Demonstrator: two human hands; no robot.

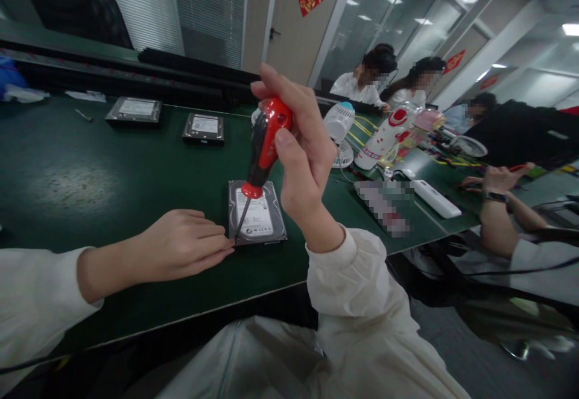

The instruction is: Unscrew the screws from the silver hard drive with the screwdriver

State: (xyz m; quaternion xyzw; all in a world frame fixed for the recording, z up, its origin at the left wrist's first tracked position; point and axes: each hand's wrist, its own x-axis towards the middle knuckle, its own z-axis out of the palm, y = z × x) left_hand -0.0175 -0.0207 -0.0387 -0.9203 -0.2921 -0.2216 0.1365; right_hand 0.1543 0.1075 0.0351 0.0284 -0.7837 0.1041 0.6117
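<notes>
A silver hard drive [259, 217] with a white label lies flat on the green table [90, 170] in front of me. My right hand [304, 158] is wrapped round the top of a red and black screwdriver [262, 146], held upright with its tip on the drive's near left corner. My left hand [181, 243] rests on the table, fingers together and stretched toward that same corner, their tips touching the drive's edge beside the screwdriver tip.
Two more hard drives [134, 110] [204, 127] lie further back on the table. A small white fan [340, 131], a white bottle with red print [384, 137] and a white flat device [436, 199] stand to the right. A co-worker's arm [497, 206] rests at the right; other people sit behind.
</notes>
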